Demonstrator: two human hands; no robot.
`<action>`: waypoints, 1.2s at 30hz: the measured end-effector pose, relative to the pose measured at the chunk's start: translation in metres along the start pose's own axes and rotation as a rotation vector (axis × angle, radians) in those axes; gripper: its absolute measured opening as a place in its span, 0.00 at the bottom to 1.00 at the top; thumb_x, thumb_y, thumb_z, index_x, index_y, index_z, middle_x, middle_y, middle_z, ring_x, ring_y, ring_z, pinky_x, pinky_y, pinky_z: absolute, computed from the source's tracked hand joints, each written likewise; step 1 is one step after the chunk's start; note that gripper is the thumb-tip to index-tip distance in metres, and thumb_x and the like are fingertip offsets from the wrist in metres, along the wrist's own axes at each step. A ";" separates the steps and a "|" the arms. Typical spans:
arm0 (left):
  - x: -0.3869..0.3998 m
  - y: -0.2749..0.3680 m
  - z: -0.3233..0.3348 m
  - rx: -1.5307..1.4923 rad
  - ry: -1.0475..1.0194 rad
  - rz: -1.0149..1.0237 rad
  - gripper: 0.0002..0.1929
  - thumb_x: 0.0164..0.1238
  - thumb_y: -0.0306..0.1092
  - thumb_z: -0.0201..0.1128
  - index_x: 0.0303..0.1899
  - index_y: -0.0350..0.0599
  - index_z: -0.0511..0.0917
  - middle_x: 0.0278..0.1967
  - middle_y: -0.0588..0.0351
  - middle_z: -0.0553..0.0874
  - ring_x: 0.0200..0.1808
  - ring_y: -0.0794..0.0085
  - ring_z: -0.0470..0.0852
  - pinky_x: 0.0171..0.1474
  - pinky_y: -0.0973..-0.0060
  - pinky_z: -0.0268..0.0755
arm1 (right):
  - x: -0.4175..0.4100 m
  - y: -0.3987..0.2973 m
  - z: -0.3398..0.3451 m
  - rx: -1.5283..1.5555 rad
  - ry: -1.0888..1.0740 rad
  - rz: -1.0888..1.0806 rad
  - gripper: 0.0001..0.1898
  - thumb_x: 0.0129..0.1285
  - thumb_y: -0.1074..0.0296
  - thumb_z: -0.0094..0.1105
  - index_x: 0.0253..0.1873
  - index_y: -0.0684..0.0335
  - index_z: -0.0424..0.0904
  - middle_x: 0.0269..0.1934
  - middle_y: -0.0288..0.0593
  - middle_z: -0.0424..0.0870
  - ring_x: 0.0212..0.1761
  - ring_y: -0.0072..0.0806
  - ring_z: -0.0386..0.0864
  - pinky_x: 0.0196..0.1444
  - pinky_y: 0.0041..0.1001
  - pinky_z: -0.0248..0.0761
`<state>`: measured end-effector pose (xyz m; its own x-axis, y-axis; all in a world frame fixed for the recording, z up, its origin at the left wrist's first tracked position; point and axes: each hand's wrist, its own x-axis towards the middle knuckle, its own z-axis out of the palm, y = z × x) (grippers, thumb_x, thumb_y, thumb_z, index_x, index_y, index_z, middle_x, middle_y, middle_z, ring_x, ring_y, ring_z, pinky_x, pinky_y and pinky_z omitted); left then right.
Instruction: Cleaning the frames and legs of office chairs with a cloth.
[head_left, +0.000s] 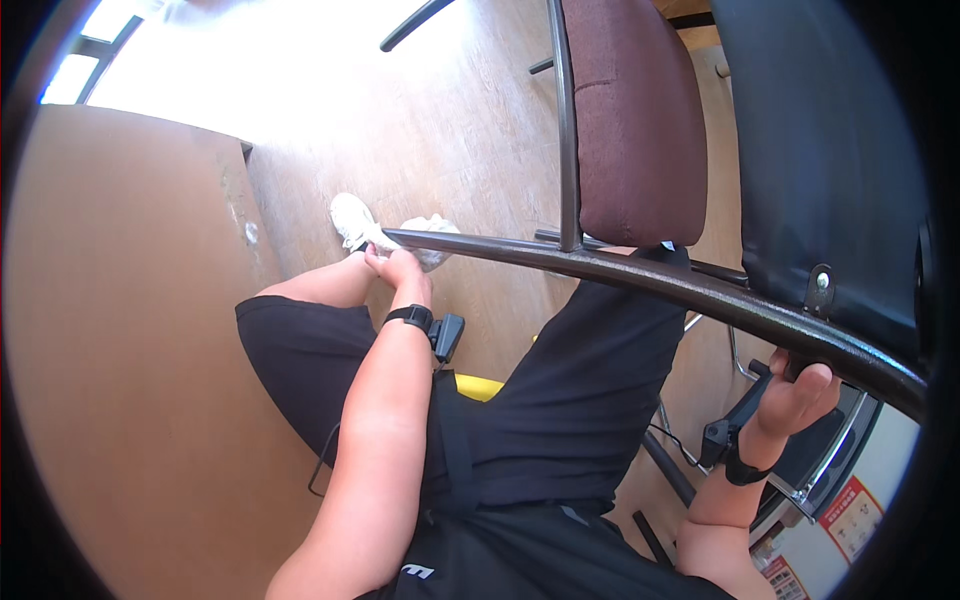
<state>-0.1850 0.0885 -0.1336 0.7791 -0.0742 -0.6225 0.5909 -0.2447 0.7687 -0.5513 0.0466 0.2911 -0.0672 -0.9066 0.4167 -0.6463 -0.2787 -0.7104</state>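
A chair with a dark metal tube frame (660, 281), a maroon fabric seat (637, 124) and a black backrest (825, 165) lies tipped on its side before me. My left hand (397, 268) is at the far end of one tube, its fingers closed on a whitish cloth or wipe (426, 241) that touches the tube end. My right hand (799, 394) grips the same tube from beneath, near the metal bracket of the backrest. Part of its fingers is hidden behind the tube.
A brown wooden panel (135, 300) stands close on the left. My white shoe (352, 217) rests on the wood-look floor. Behind my right forearm are a chrome-framed chair (825, 457) and posters (853, 517) on a pale surface. Something yellow (478, 387) lies beneath me.
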 end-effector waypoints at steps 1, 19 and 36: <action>-0.003 0.002 0.002 -0.006 0.001 -0.025 0.31 0.73 0.17 0.49 0.76 0.45 0.60 0.73 0.43 0.70 0.70 0.55 0.75 0.71 0.62 0.70 | 0.000 0.000 0.000 -0.006 0.004 0.001 0.40 0.75 0.29 0.51 0.50 0.74 0.80 0.31 0.46 0.81 0.25 0.23 0.72 0.29 0.22 0.63; -0.115 0.035 0.012 0.027 -0.411 0.011 0.20 0.76 0.22 0.50 0.66 0.34 0.63 0.65 0.43 0.74 0.66 0.61 0.76 0.69 0.65 0.68 | 0.022 -0.032 0.039 -0.136 -0.140 -0.178 0.24 0.86 0.55 0.47 0.38 0.68 0.80 0.24 0.36 0.75 0.25 0.20 0.69 0.29 0.25 0.61; -0.225 0.197 -0.049 -0.483 -1.356 -0.142 0.19 0.81 0.26 0.54 0.68 0.41 0.68 0.61 0.44 0.83 0.62 0.59 0.85 0.67 0.61 0.81 | 0.034 -0.030 0.044 -0.047 -0.127 -0.157 0.19 0.83 0.57 0.56 0.40 0.66 0.82 0.23 0.29 0.71 0.22 0.14 0.67 0.25 0.21 0.59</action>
<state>-0.2338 0.1044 0.1652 0.0768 -0.9868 -0.1427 0.8702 -0.0035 0.4927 -0.5012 0.0105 0.3015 0.1320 -0.8865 0.4435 -0.6764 -0.4076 -0.6135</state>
